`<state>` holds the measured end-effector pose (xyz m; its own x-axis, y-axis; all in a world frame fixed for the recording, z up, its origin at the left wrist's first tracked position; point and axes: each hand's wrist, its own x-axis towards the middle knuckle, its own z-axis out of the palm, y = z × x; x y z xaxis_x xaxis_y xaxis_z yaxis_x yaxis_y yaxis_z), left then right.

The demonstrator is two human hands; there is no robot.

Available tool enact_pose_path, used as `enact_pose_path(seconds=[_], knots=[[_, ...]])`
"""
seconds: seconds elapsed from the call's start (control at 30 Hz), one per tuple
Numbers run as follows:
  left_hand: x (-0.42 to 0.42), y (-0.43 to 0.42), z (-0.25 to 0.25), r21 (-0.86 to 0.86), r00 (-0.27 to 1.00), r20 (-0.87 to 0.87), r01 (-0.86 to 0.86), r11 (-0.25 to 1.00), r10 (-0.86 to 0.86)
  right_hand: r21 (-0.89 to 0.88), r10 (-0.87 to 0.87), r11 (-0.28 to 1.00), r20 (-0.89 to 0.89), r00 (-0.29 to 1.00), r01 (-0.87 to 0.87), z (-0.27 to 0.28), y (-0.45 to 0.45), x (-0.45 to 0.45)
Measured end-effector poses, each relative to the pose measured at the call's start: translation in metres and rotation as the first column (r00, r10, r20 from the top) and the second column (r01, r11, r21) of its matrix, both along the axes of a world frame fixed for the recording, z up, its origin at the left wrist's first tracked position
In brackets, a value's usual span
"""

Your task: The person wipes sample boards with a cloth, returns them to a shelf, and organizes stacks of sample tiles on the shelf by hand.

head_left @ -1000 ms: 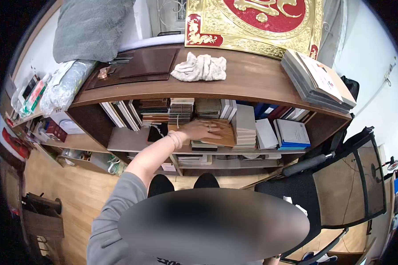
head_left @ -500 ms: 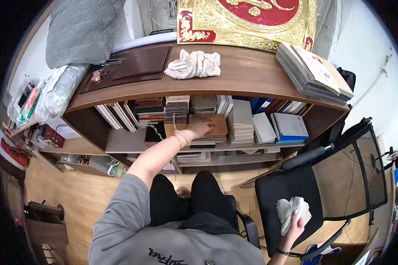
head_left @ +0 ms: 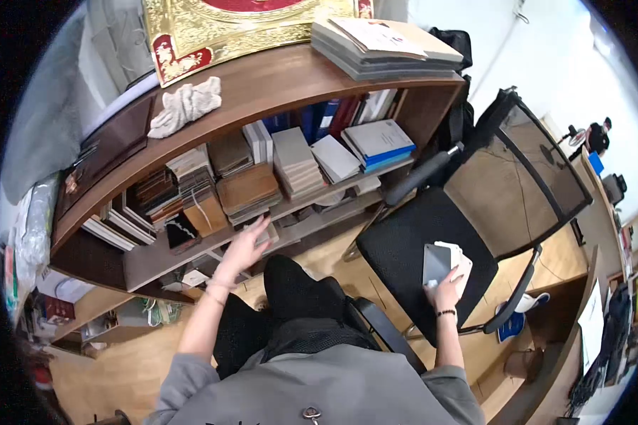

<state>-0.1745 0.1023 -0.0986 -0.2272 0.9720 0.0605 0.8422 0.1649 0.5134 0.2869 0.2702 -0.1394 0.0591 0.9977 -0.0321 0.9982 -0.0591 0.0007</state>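
Note:
In front of the bookshelf, my left hand (head_left: 249, 244) hangs empty with its fingers stretched out, slightly blurred. Just above it, a stack of brown wooden-looking boards (head_left: 248, 191) lies on the shelf. My right hand (head_left: 444, 287) is over the black chair seat (head_left: 397, 244), its fingers closed around the lower edge of some white flat pieces (head_left: 462, 262). Beside these, a grey flat piece (head_left: 437, 262) lies under the thumb side. A small white bit shows by the thumb; whether it is cloth is unclear.
Books and sample boards fill the brown bookshelf (head_left: 262, 106). On its top are a crumpled pale cloth (head_left: 186, 108), a gold-and-red framed panel (head_left: 248, 32) and stacked grey boards (head_left: 383, 53). A chair armrest (head_left: 386, 329) is beside my legs. Another person (head_left: 598, 138) is far right.
My left hand has left the brown boards and drawn back toward me. My right hand, which held a white cloth, is now at the flat pieces on the chair. The view has turned right.

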Motion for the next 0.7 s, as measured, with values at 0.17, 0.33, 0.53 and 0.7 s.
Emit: enact_pose_path(seconds=[0.17, 0.33, 0.53, 0.7], knots=[[0.062, -0.064, -0.028, -0.309, 0.913, 0.393, 0.014, 0.951, 0.115, -0.147, -0.087, 0.985, 0.046, 0.995, 0.093, -0.053, 0.002, -0.015], [0.093, -0.115, -0.034, -0.214, 0.853, 0.497, -0.059, 0.975, 0.160, -0.100, 0.034, 0.995, 0.214, 0.976, -0.013, -0.089, 0.006, -0.016], [0.096, -0.137, -0.012, -0.174, 0.844, 0.503, -0.110, 0.979, 0.184, -0.189, 0.235, 0.962, 0.216, 0.948, -0.195, -0.080, 0.015, -0.019], [0.094, -0.148, -0.006, -0.094, 0.925, 0.338, -0.152, 0.984, 0.175, -0.018, -0.171, 0.985, -0.106, 0.980, 0.170, -0.030, 0.026, -0.016]])
